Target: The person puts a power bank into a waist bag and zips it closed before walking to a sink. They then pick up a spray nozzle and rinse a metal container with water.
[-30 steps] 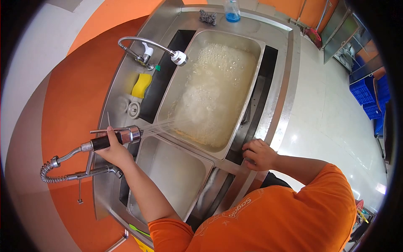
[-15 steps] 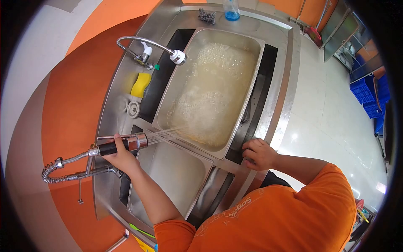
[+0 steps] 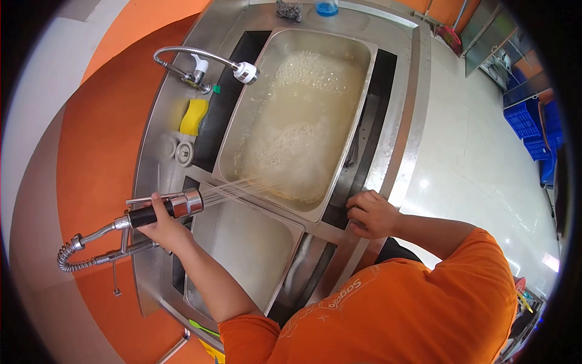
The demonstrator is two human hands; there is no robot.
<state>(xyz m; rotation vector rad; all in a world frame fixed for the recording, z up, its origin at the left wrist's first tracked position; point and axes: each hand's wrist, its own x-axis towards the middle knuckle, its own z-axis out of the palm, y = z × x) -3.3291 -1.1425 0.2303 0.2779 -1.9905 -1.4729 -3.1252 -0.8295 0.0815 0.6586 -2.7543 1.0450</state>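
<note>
My left hand (image 3: 167, 229) is wrapped round the black grip of a metal spray nozzle (image 3: 162, 210). Thin jets of water (image 3: 230, 191) come out of the nozzle and fall into a deep metal pan (image 3: 224, 159). Cloudy, yellowish water (image 3: 303, 124) with patches of bubbles fills much of this pan. Beside it, nearer my body, lies a second metal pan (image 3: 295, 242) with pale, whitish contents. My right hand (image 3: 373, 213) rests on the sink's near edge, fingers curled in, with no object visible in it.
Behind the large pan are a bent tap (image 3: 245, 73), a yellow sponge (image 3: 194, 117) and a round drain strainer (image 3: 184, 153). A grey scouring pad (image 3: 289, 11) and a container of blue liquid (image 3: 327, 8) stand at the top. Blue crates (image 3: 522, 120) are on the floor at right.
The view has shifted a little, so the sink, pans and tap appear slightly higher and further left. My left hand still holds the running nozzle, and my right hand keeps its place.
</note>
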